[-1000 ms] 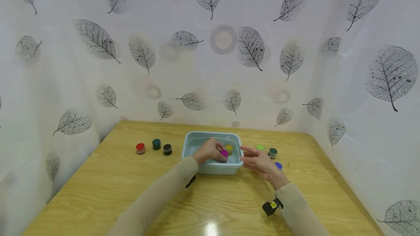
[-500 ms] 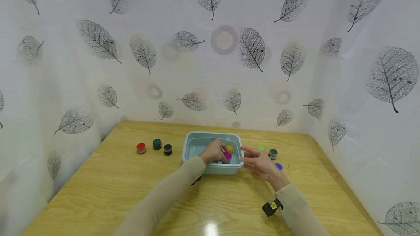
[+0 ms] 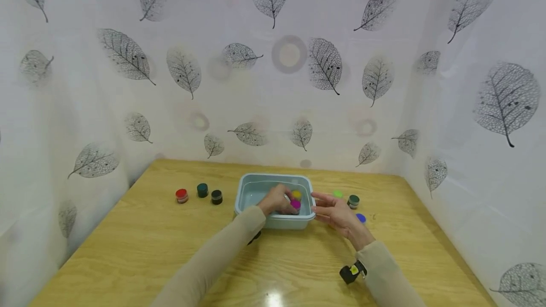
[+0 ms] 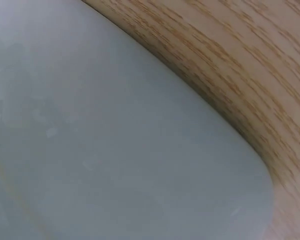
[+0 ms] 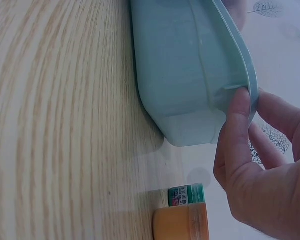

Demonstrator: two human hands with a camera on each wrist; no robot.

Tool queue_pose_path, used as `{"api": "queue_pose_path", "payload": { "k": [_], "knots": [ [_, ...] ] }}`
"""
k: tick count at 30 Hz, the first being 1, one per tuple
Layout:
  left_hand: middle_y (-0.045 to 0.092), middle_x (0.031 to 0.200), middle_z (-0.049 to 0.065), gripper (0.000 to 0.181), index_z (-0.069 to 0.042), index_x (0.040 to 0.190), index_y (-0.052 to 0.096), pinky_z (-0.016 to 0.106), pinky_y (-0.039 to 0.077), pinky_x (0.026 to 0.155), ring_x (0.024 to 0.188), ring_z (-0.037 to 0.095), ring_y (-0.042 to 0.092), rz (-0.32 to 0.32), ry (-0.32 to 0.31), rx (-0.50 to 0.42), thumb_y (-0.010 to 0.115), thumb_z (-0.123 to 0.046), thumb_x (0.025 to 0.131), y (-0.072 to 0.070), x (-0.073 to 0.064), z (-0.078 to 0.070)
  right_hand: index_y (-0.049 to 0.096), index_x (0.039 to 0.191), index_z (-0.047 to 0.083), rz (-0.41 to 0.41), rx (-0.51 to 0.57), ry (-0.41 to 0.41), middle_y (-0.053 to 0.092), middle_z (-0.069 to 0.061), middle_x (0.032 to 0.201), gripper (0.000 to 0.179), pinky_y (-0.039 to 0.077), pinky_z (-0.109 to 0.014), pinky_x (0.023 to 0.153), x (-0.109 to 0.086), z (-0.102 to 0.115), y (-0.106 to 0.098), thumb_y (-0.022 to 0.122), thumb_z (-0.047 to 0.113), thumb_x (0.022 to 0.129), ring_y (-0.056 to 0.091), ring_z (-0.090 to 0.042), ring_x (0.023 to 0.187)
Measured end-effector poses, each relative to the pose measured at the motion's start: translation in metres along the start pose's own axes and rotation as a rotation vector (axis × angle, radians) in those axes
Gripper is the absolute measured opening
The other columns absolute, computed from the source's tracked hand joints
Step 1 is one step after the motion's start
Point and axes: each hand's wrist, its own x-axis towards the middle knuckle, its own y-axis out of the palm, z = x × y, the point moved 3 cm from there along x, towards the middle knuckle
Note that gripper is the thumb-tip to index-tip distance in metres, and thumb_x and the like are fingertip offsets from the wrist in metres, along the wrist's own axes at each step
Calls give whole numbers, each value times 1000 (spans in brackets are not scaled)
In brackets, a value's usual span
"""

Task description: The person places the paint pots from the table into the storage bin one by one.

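Observation:
In the head view, a pale blue plastic basin [image 3: 251, 191] stands on the table. My left hand [image 3: 275, 199] reaches inside it, thumb and fingers around a small paint jar with a magenta lid [image 3: 295, 204]. Just behind that jar, also in the basin, is a jar with a yellow lid [image 3: 296, 195]. My right hand [image 3: 339, 213] holds the basin's right end; the right wrist view has thumb and fingers pinching its rim [image 5: 250, 67]. Only the basin's outer wall [image 4: 140, 140] and the table appear in the left wrist view, so the left hand is hidden there.
Left of the basin are jars with red [image 3: 181, 196], dark teal [image 3: 202, 190] and black [image 3: 216, 197] lids. On the right are light green [image 3: 337, 194], dark green [image 3: 353, 201] and blue [image 3: 360, 218] ones. An orange jar [image 5: 177, 223] shows near my right hand. A leaf-print curtain encloses the table.
My left hand has shifted slightly right inside the basin, and the magenta-lidded jar has moved with it, close to the yellow-lidded one. The right hand stays at the rim.

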Motion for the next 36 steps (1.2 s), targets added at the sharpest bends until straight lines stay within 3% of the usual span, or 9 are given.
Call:
{"api": "queue_pose_path", "payload": {
  "k": [7, 25, 31, 36],
  "knots": [
    [70, 85, 7, 34, 1, 95, 73, 21, 45, 59, 70, 15, 55, -3, 31, 60, 88, -5, 65, 2, 3, 2, 40, 147, 0, 6, -5, -11, 52, -14, 122, 60, 57, -32, 92, 0, -3, -1, 65, 6, 93, 62, -24, 110],
    [71, 93, 16, 28, 7, 93, 70, 22, 51, 65, 73, 16, 59, 12, 48, -69, 78, 8, 66, -3, 5, 5, 41, 147, 1, -5, -10, -5, 50, -16, 127, 59, 56, -32, 93, 0, -2, 1, 65, 5, 93, 62, -20, 108],
    [70, 95, 21, 29, 12, 103, 67, 33, 61, 71, 75, 21, 67, 41, 40, -185, 72, 10, 74, -14, 4, 7, 41, 147, 1, -18, -16, -6, 50, -17, 128, 58, 56, -32, 93, -1, -2, 0, 64, 6, 94, 62, -19, 107],
    [71, 94, 21, 28, 12, 107, 64, 45, 61, 74, 82, 34, 70, 29, 27, -263, 71, 3, 81, -27, -3, 8, 40, 147, 0, -15, -15, -15, 49, -17, 128, 58, 57, -31, 91, -1, -2, 0, 63, 5, 94, 62, -18, 105]
  ]
}}
